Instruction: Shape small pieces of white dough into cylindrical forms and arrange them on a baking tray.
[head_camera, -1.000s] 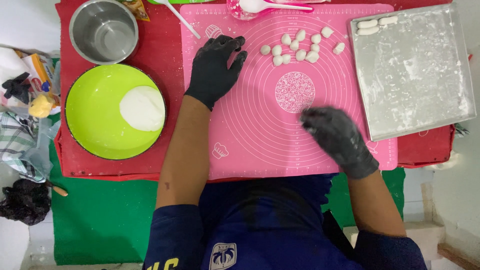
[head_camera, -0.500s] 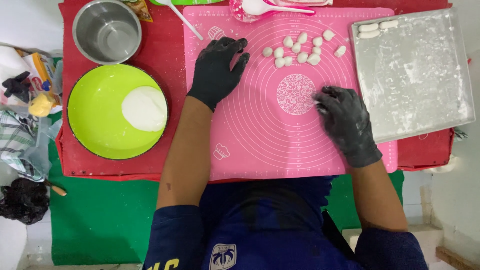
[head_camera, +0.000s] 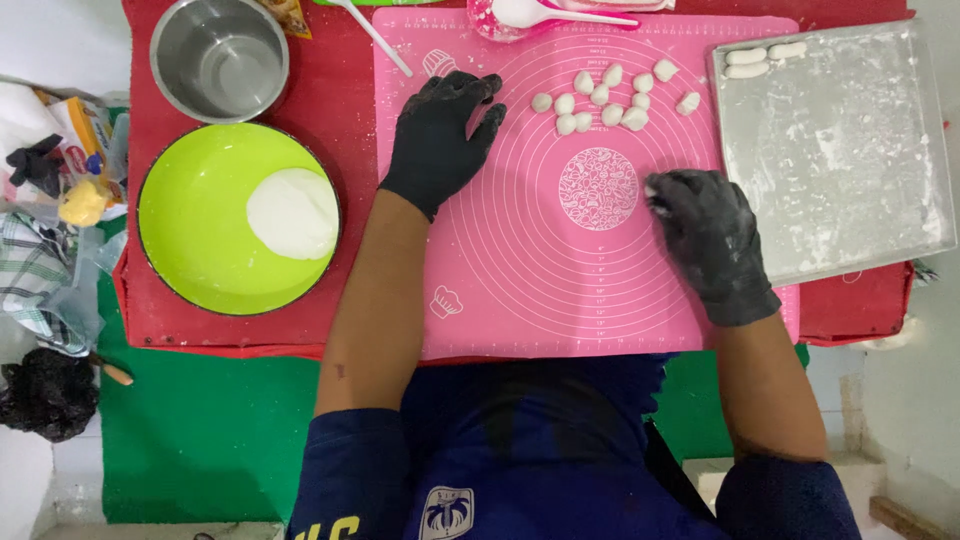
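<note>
I see a pink silicone baking mat with a floured metal tray at its right. On the left, a green bowl holds white dough. My left hand lies spread flat, steadying the mat; my right hand is curled over a small dough piece — cut dough pieces cluster far, within reach.

**Rubber, Steel and Flour-Dusted Surfaces**

The flexible pink rolling mat is looking matt and smooth; the square metal baking tray is showing a dull, floury film; the round steel bowl is gleaming; the glossy lime-green plastic bowl is holding smooth white dough; thin black gloves are covering the left hand and right hand, flour-smudged.
</note>
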